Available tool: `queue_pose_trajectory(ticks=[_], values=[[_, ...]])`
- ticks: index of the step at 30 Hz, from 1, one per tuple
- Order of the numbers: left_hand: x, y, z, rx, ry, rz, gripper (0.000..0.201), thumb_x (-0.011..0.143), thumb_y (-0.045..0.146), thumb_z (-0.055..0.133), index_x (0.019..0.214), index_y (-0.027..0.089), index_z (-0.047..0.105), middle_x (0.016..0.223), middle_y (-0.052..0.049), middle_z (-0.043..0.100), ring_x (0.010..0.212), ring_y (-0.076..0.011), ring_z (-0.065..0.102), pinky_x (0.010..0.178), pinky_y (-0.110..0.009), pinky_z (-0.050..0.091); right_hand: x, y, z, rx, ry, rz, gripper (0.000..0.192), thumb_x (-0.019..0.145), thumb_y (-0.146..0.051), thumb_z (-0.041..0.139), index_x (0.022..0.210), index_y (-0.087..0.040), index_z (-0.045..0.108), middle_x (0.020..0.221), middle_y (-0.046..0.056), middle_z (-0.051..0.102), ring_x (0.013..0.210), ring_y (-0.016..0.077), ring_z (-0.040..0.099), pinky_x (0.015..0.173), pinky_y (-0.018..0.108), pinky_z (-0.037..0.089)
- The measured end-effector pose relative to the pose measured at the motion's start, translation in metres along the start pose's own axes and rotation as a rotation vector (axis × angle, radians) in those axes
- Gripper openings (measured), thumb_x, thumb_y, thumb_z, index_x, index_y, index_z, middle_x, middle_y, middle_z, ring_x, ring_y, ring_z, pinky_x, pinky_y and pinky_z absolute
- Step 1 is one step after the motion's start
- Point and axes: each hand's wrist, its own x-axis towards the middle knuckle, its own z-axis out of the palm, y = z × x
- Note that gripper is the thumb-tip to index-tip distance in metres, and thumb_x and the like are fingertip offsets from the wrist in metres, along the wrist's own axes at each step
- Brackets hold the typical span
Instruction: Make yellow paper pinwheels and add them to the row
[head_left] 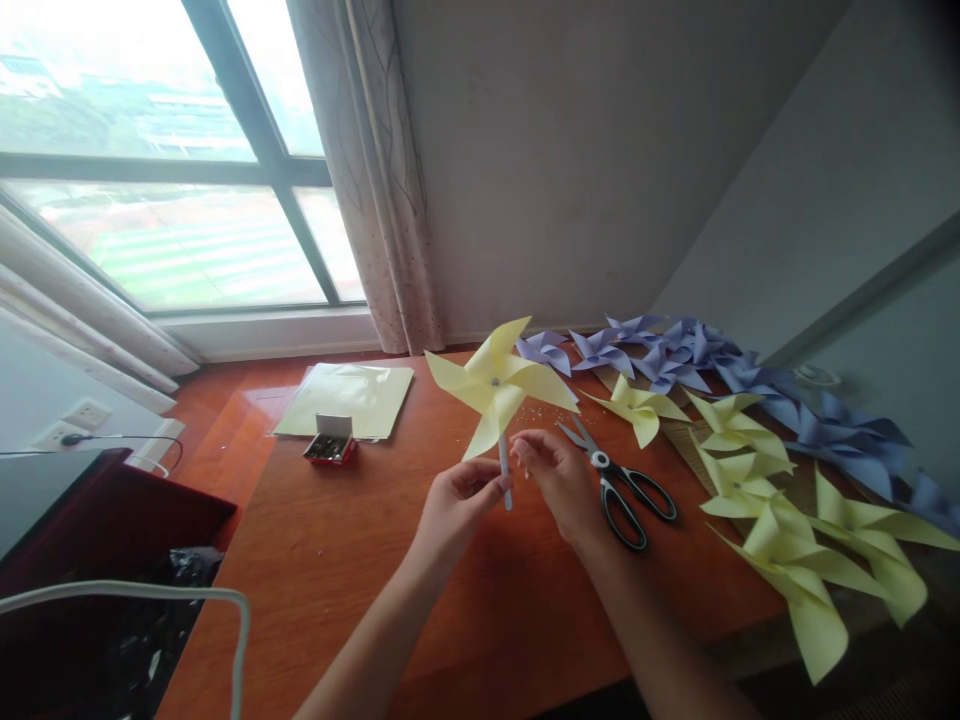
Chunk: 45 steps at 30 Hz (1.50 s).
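**A:** Pinwheel [496, 388] first: where does it sit against the hands?

**B:** Straight above them. The yellow head stands just past the fingertips, toward the wall, and its thin white stick [505, 468] runs down from the centre pin into the grip. The long axis of the stick is nearly upright, tilted slightly toward the person at the bottom.

**A:** Which hand has it?

**B:** Both are on it. The left hand [457, 505] pinches the lower end of the stick between thumb and forefinger, the other fingers curled in. The right hand [559, 475] is closed loosely, its fingertips touching the stick just above the left one's. The left is lower on the stick and the right nearer the paper blades.

**A:** What lies closest around them?

**B:** Black-handled scissors [619, 482] lie flat on the table just to the right of the right hand, blades pointing away from the person. Small paper crumbs are scattered beyond the knuckles.

**A:** Farther out?

**B:** To the right, a row of finished yellow pinwheels [780, 520] runs toward the near edge, with purple ones [675, 355] behind them along the wall. To the left and farther off, a small open box of pins [330, 445] rests on the corner of a stack of yellow sheets [349, 398].

**A:** Room to move?

**B:** Bare table [360, 570] lies below and left of the hands, up to the near edge. The right side is crowded.
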Motion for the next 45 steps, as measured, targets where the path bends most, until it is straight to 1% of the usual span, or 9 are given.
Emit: queue_pose_trajectory(ticks=[5, 12, 17, 20, 24, 27, 33, 38, 45], values=[[-0.001, -0.011, 0.009, 0.097, -0.056, 0.082, 0.026, 0.074, 0.039, 0.082, 0.087, 0.016, 0.08, 0.079, -0.005, 0.076, 0.073, -0.0197, 0.066, 0.073, -0.029, 0.051, -0.032, 0.0, -0.001, -0.428, 0.1, -0.235, 0.017, 0.09, -0.036, 0.066, 0.088, -0.021, 0.072, 0.087, 0.006, 0.072, 0.079, 0.0204, 0.066, 0.066, 0.03, 0.049], [-0.004, -0.024, 0.017, 0.359, -0.107, 0.172, 0.024, 0.084, 0.037, 0.073, 0.096, 0.017, 0.078, 0.085, -0.006, 0.074, 0.074, -0.0194, 0.065, 0.074, -0.029, 0.05, -0.043, -0.003, -0.014, -0.656, 0.205, -0.32, 0.012, 0.09, -0.025, 0.063, 0.084, -0.022, 0.072, 0.08, 0.005, 0.07, 0.072, 0.0186, 0.063, 0.065, 0.03, 0.048], [-0.007, -0.025, 0.023, 0.74, -0.187, 0.329, 0.019, 0.094, 0.031, 0.058, 0.1, 0.019, 0.072, 0.093, -0.007, 0.07, 0.076, -0.018, 0.063, 0.071, -0.029, 0.049, -0.058, -0.01, -0.048, -0.781, 0.266, -0.331, 0.017, 0.093, -0.027, 0.061, 0.085, -0.021, 0.073, 0.075, 0.005, 0.069, 0.066, 0.0183, 0.063, 0.065, 0.031, 0.05], [-0.005, -0.028, 0.033, 0.922, -0.216, 0.437, 0.022, 0.095, 0.023, 0.053, 0.11, 0.02, 0.069, 0.111, -0.009, 0.07, 0.097, -0.0236, 0.065, 0.086, -0.036, 0.051, -0.073, -0.012, -0.077, -0.874, 0.312, -0.363, 0.017, 0.094, -0.029, 0.061, 0.091, -0.02, 0.075, 0.084, 0.008, 0.073, 0.071, 0.0203, 0.067, 0.066, 0.032, 0.053], [0.003, -0.029, 0.057, 1.128, -0.39, 0.623, 0.036, 0.094, 0.019, 0.051, 0.128, 0.022, 0.062, 0.136, -0.01, 0.063, 0.124, -0.0293, 0.056, 0.106, -0.046, 0.045, -0.1, -0.012, -0.119, -1.041, 0.385, -0.358, 0.017, 0.093, -0.028, 0.062, 0.093, -0.02, 0.076, 0.09, 0.009, 0.076, 0.078, 0.0237, 0.07, 0.072, 0.035, 0.055], [0.014, -0.031, 0.081, 1.23, -0.499, 0.716, 0.046, 0.094, 0.025, 0.054, 0.141, 0.025, 0.053, 0.146, -0.01, 0.056, 0.138, -0.0319, 0.045, 0.116, -0.051, 0.034, -0.118, -0.011, -0.145, -1.177, 0.426, -0.349, 0.018, 0.093, -0.028, 0.06, 0.092, -0.021, 0.077, 0.09, 0.009, 0.076, 0.078, 0.0241, 0.071, 0.073, 0.036, 0.055], [0.034, -0.047, 0.112, 1.346, -0.552, 0.753, 0.043, 0.096, 0.046, 0.053, 0.13, 0.021, 0.062, 0.147, -0.014, 0.055, 0.147, -0.0385, 0.035, 0.12, -0.06, 0.021, -0.133, -0.01, -0.164, -1.304, 0.436, -0.342, 0.02, 0.094, -0.029, 0.059, 0.091, -0.02, 0.078, 0.092, 0.009, 0.077, 0.081, 0.0243, 0.071, 0.076, 0.036, 0.054], [0.037, -0.047, 0.101, 1.347, -0.554, 0.749, 0.048, 0.097, 0.051, 0.05, 0.134, 0.022, 0.06, 0.151, -0.013, 0.052, 0.148, -0.0372, 0.032, 0.119, -0.056, 0.024, -0.131, -0.002, -0.168, -1.351, 0.427, -0.31, 0.021, 0.094, -0.026, 0.057, 0.09, -0.019, 0.077, 0.09, 0.009, 0.076, 0.079, 0.0241, 0.07, 0.076, 0.035, 0.052], [0.026, -0.035, 0.058, 1.43, -0.505, 0.678, 0.055, 0.096, 0.042, 0.052, 0.146, 0.019, 0.049, 0.16, -0.013, 0.041, 0.149, -0.0387, 0.03, 0.121, -0.059, 0.023, -0.128, 0.012, -0.174, -1.485, 0.377, -0.289, 0.022, 0.093, -0.024, 0.056, 0.084, -0.02, 0.076, 0.084, 0.008, 0.075, 0.075, 0.022, 0.067, 0.07, 0.033, 0.046]])
